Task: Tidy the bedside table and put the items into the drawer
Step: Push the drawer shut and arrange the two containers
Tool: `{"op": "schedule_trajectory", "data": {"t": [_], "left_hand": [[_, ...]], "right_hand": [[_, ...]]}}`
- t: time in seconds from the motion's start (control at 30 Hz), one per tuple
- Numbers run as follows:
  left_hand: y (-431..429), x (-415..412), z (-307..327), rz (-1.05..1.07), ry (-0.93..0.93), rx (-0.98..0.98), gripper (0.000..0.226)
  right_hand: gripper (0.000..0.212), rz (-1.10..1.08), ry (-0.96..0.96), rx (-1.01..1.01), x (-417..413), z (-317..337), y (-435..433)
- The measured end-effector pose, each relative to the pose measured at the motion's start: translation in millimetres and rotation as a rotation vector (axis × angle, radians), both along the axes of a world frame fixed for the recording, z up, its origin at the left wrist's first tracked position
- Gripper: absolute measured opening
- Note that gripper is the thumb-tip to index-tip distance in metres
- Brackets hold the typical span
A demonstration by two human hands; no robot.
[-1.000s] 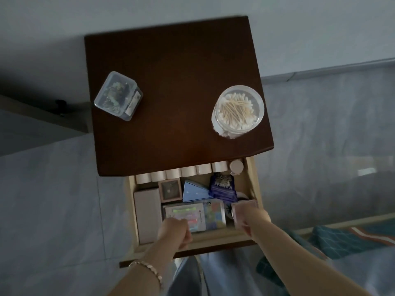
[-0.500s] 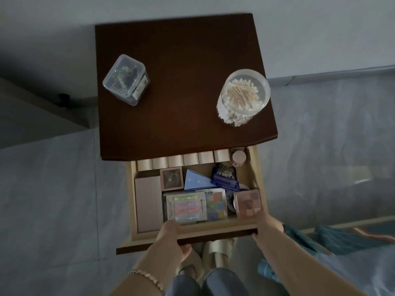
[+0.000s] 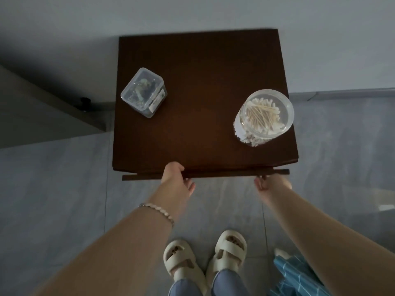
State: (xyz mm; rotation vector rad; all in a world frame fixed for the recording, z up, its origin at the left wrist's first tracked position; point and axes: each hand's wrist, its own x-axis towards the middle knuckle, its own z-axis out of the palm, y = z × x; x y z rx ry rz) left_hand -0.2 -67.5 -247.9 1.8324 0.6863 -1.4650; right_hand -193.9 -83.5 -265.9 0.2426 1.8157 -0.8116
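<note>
Drawer front (image 3: 213,175) is showing as a thin strip under the near edge of the bedside table (image 3: 203,82). Left hand (image 3: 177,180) is pressing against it, fingers hidden, so I cannot tell its grip. Right hand (image 3: 271,185) is touching its right end, fingers loosely curled, holding nothing.

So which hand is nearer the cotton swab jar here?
Right. The right hand is at the drawer front, almost directly before the cotton swab jar; the left hand is farther left along it.

Dark brown table (image 3: 203,86), clear jar (image 3: 289,112) of white cotton swabs (image 3: 261,115), cream sandals (image 3: 229,251), grey floor (image 3: 53,189), blue cloth (image 3: 299,272) with pale grid lines.
</note>
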Motion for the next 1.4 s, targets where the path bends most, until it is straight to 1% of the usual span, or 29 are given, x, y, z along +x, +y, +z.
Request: {"op": "schedule_trajectory", "data": {"t": [0.03, 0.1, 0.13, 0.17, 0.2, 0.23, 0.3, 0.33, 0.37, 0.43, 0.47, 0.5, 0.57, 0.6, 0.67, 0.77, 0.83, 0.9, 0.97, 1.07, 1.13, 1.23, 1.3, 1.33, 1.4], "left_hand": [[-8.1, 0.6, -0.1, 0.015, -0.008, -0.041, 0.025], [-18.6, 2.1, -1.4, 0.095, -0.006, -0.113, 0.026], [-21.0, 1.2, -1.1, 0.130, -0.003, -0.129, 0.026], [-22.0, 1.4, -1.5, 0.144, 0.004, -0.140, 0.025], [-20.2, 0.8, -4.6, 0.115, 0.004, -0.125, 0.024], [-17.7, -0.5, -5.5, 0.056, 0.003, -0.096, 0.022], [-15.2, -1.7, -2.3, -0.107, -0.010, -0.023, 0.027], [-14.5, -1.4, 3.0, -0.213, -0.023, 0.024, 0.032], [-13.8, 0.1, 10.4, -0.333, -0.038, 0.070, 0.035], [-16.9, 3.4, 30.4, -0.595, -0.063, 0.134, 0.034], [-19.5, 6.1, 38.2, -0.712, -0.088, 0.132, 0.030], [-26.6, 7.3, 50.7, -0.802, -0.126, 0.114, 0.025], [-36.9, 12.9, 68.2, -0.979, -0.274, 0.068, 0.019], [-42.3, 17.3, 74.8, -1.086, -0.384, 0.050, 0.023], [-54.4, 29.8, 92.7, -1.262, -0.570, -0.010, 0.035], [-67.2, 48.4, 105.9, -1.404, -0.779, -0.081, 0.060], [-80.2, 59.8, 109.0, -1.498, -0.949, -0.083, 0.077], [-90.2, 69.6, 103.5, -1.574, -1.012, -0.065, 0.090], [-99.2, 81.7, 91.3, -1.618, -0.993, -0.019, 0.104], [-113.3, 102.3, 72.3, -1.670, -0.931, 0.041, 0.115], [-120.9, 117.9, 63.4, -1.677, -0.859, 0.034, 0.109], [-134.4, 140.0, 58.7, -1.639, -0.792, -0.088, 0.081], [-147.8, 157.8, 54.9, -1.608, -0.826, -0.197, 0.065], [-155.2, 165.9, 53.5, -1.612, -0.849, -0.243, 0.063], [-175.4, 184.8, 49.2, -1.653, -0.895, -0.313, 0.065]], "right_hand": [[0.042, 0.030, -0.071, -0.027, 1.7, -5.1, -7.5], [0.048, 0.008, -0.048, -0.019, 4.7, -9.9, -23.1], [0.052, 0.046, -0.011, 0.021, 7.2, -8.1, -26.1], [0.053, 0.129, 0.008, 0.034, 8.5, -9.5, -25.5], [0.050, 0.197, -0.012, 0.028, 8.4, -12.6, -23.3], [0.046, 0.303, 0.003, 0.037, 8.8, -10.5, -20.8], [0.042, 0.404, -0.010, 0.078, 12.3, -1.2, -16.9], [0.042, 0.446, 0.046, 0.100, 12.8, 5.5, -15.7], [0.044, 0.506, 0.165, 0.126, 15.8, 15.8, -15.8], [0.057, 0.520, 0.393, 0.120, 18.3, 41.2, -20.1], [0.065, 0.533, 0.457, 0.070, 18.7, 53.6, -21.5], [0.072, 0.595, 0.498, -0.028, 17.5, 68.7, -25.3], [0.083, 0.785, 0.530, -0.197, 15.7, 90.8, -31.4], [0.088, 0.889, 0.551, -0.237, 13.8, 100.7, -38.1], [0.098, 1.072, 0.604, -0.247, 13.4, 118.5, -55.9], [0.114, 1.319, 0.724, -0.132, 18.7, 123.7, -79.4], [0.123, 1.430, 0.778, -0.014, 24.4, 121.1, -93.4], [0.129, 1.473, 0.740, 0.097, 28.6, 116.1, -102.5], [0.127, 1.433, 0.682, 0.163, 36.9, 111.6, -107.2], [0.120, 1.377, 0.717, 0.167, 55.7, 110.4, -115.9], [0.119, 1.423, 0.732, 0.156, 76.5, 111.9, -125.1], [0.120, 1.482, 0.743, 0.095, 115.8, 113.9, -149.1], [0.119, 1.475, 0.743, 0.033, 142.6, 113.9, -172.1], [0.118, 1.469, 0.741, 0.001, 153.9, 114.9, -182.9], [0.117, 1.480, 0.752, -0.070, 177.5, 113.1, -205.7]]}}
